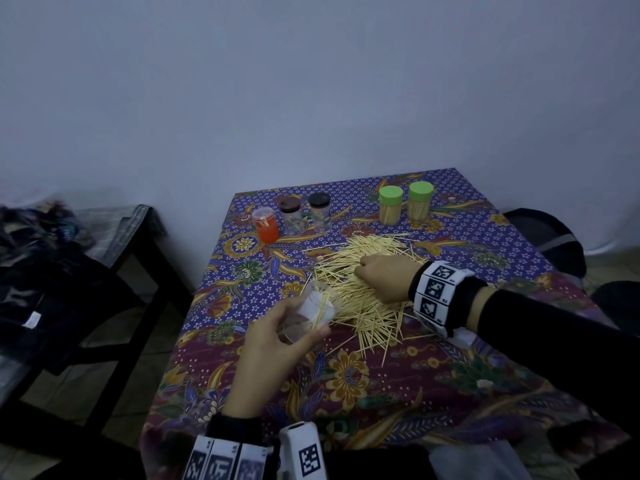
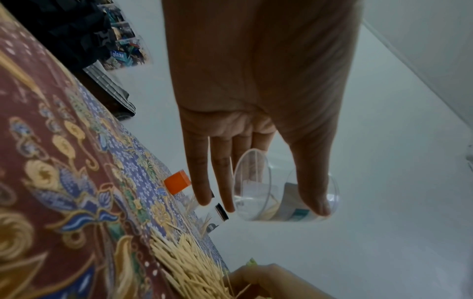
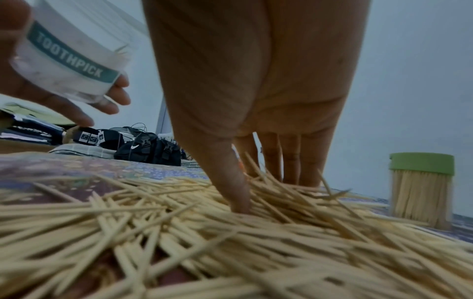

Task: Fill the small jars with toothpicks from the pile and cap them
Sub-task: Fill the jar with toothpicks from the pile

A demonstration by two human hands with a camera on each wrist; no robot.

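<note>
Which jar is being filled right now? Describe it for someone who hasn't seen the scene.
On the floral tablecloth, beside the near-left edge of the toothpick pile, the left hand holds a clear jar tilted. Unlike the five jars standing at the far edge, it is uncapped, with few toothpicks inside.

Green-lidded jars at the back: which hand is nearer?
Right. The right hand digs into the toothpick pile just in front of the green-lidded jars; the left hand holds a clear jar nearer the person.
</note>
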